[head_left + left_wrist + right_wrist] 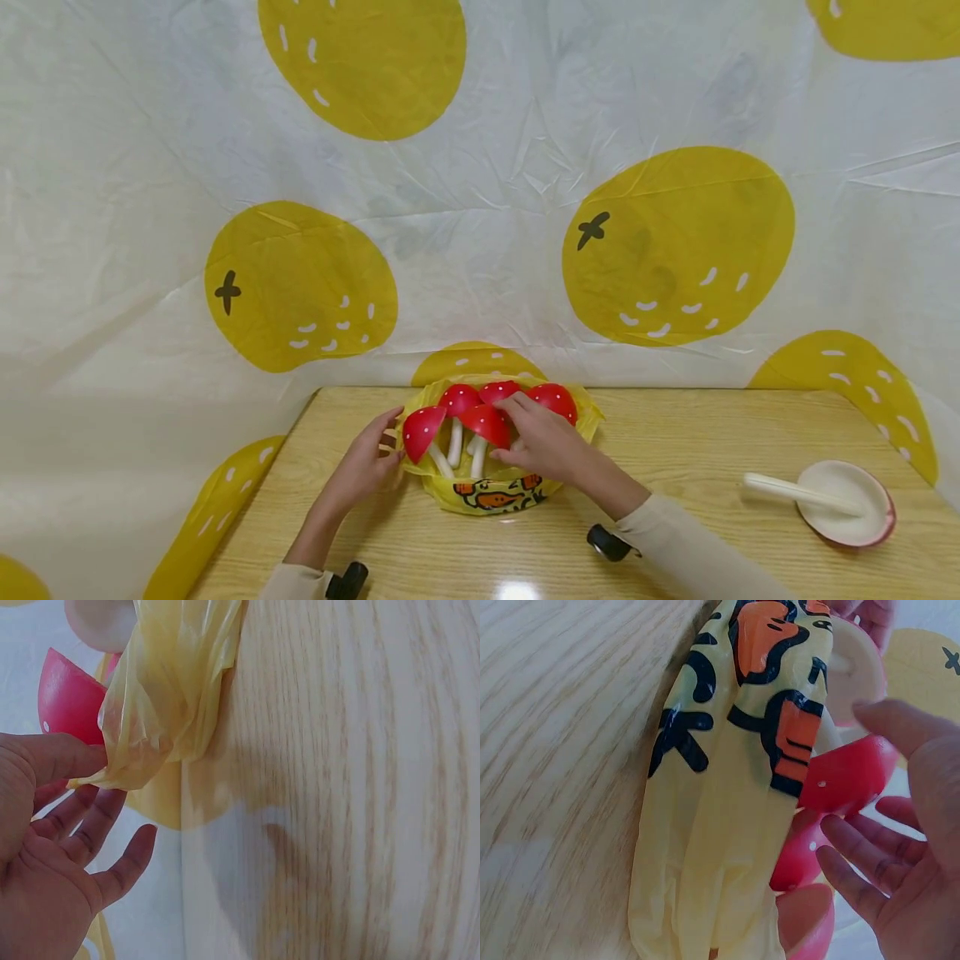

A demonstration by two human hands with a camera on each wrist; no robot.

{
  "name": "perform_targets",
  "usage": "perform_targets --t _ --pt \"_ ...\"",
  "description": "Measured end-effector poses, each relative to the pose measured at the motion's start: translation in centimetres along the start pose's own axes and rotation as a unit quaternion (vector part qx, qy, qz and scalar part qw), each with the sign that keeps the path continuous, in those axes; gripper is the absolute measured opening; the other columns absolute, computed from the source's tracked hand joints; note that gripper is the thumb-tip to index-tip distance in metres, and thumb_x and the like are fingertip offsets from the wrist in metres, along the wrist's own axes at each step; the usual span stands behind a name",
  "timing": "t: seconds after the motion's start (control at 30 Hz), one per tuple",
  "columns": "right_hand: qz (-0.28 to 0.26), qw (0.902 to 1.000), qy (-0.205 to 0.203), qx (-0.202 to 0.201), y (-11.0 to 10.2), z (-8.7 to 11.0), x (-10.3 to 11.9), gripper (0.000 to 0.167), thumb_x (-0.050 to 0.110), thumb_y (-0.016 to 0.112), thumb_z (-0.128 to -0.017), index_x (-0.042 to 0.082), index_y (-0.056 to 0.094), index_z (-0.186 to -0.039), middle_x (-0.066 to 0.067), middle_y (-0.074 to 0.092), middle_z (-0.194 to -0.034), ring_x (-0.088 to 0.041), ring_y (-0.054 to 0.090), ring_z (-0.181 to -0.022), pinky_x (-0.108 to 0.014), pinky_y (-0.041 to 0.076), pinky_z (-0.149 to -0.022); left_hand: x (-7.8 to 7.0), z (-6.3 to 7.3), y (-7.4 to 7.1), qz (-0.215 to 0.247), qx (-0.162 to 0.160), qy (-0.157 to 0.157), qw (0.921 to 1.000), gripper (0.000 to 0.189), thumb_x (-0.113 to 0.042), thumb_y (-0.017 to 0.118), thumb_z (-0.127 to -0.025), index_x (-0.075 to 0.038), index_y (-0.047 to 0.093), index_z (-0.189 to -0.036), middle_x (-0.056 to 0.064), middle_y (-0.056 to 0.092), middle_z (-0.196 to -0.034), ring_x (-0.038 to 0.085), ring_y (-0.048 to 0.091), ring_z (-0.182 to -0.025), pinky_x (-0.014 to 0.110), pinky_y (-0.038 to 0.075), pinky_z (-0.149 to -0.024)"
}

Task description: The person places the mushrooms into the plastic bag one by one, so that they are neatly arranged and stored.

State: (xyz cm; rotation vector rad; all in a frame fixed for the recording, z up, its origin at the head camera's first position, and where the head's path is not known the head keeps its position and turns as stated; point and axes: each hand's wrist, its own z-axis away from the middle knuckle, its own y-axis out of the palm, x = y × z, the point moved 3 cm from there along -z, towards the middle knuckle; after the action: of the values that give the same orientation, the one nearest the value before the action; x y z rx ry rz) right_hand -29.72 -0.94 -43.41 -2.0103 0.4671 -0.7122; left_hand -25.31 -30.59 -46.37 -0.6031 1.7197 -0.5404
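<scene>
Several toy mushrooms (487,423) with white-dotted red caps and white stems stand or lean inside a yellow plastic bag (450,497) with a printed duck-like pattern. At the bag's left side my left hand (369,454) pinches its rim between thumb and fingers; in the left wrist view a red cap (71,701) shows just beyond the thumb. My right hand (551,437) is over the right part of the bag, beside the front mushroom cap. Its thumb and fingers are spread apart around no object in the right wrist view; whether the fingertips touch a cap (847,776), I cannot tell.
Another toy mushroom (862,510) lies on the right of the wooden table (675,450), its pale hollow underside up and stem pointing left. Behind the table hangs a white sheet (480,275) with yellow fruit prints. A dark wrist device (609,543) sits near the right sleeve.
</scene>
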Motion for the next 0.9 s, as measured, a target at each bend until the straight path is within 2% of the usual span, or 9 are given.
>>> perform_targets --t 0.1,0.2,0.47,0.73,0.9 --pt "0.017 0.9998 -0.006 -0.012 0.2 -0.4 0.0 0.066 0.03 0.082 -0.081 0.008 0.056 -0.138 -0.004 0.061 -0.121 -0.01 0.058 -0.083 -0.028 0.058 -0.077 -0.1 -0.1 0.0 -0.002 0.001 0.005 1.0 0.07 0.011 0.071 -0.087 -0.002 0.045 -0.15 0.018 0.058 -0.133 0.023 0.064 -0.097 0.028 0.056 -0.078" --pt "0.023 0.999 -0.019 -0.033 0.0 -0.7 0.1 0.061 0.019 0.079 -0.078 0.008 0.058 -0.135 -0.002 0.061 -0.114 -0.01 0.054 -0.081 -0.025 0.055 -0.072 -0.2 -0.1 0.0 -0.007 -0.001 0.005 1.0 0.07 0.011 0.071 -0.086 -0.003 0.045 -0.15 0.018 0.058 -0.132 0.023 0.064 -0.097 0.029 0.057 -0.078" --pt "0.016 0.9945 -0.052 -0.09 -0.6 -1.7 0.4 0.032 0.005 0.071 -0.084 0.012 0.072 -0.116 0.001 0.062 -0.105 -0.011 0.055 -0.081 -0.024 0.053 -0.07 -0.2 -0.2 0.0 -0.008 0.003 -0.001 1.0 0.07 0.011 0.07 -0.087 -0.003 0.044 -0.151 0.018 0.058 -0.133 0.022 0.064 -0.097 0.03 0.057 -0.078" --pt "0.038 0.976 -0.081 -0.198 -1.2 -2.2 0.5 0.027 -0.003 0.072 -0.082 0.01 0.074 -0.106 -0.003 0.065 -0.102 -0.016 0.061 -0.085 -0.028 0.058 -0.072 -0.1 -0.4 0.0 -0.008 0.005 -0.007 0.9999 0.07 0.011 0.07 -0.088 -0.005 0.044 -0.151 0.015 0.058 -0.131 0.021 0.063 -0.097 0.029 0.056 -0.079" --pt "0.047 0.9673 -0.069 -0.24 -1.5 -2.4 0.2 0.024 -0.003 0.068 -0.084 0.008 0.071 -0.105 -0.005 0.061 -0.1 -0.017 0.059 -0.08 -0.027 0.055 -0.063 0.0 -0.5 0.0 -0.01 0.005 -0.008 0.9999 0.07 0.012 0.069 -0.088 -0.005 0.044 -0.151 0.015 0.058 -0.13 0.021 0.062 -0.097 0.03 0.056 -0.079"
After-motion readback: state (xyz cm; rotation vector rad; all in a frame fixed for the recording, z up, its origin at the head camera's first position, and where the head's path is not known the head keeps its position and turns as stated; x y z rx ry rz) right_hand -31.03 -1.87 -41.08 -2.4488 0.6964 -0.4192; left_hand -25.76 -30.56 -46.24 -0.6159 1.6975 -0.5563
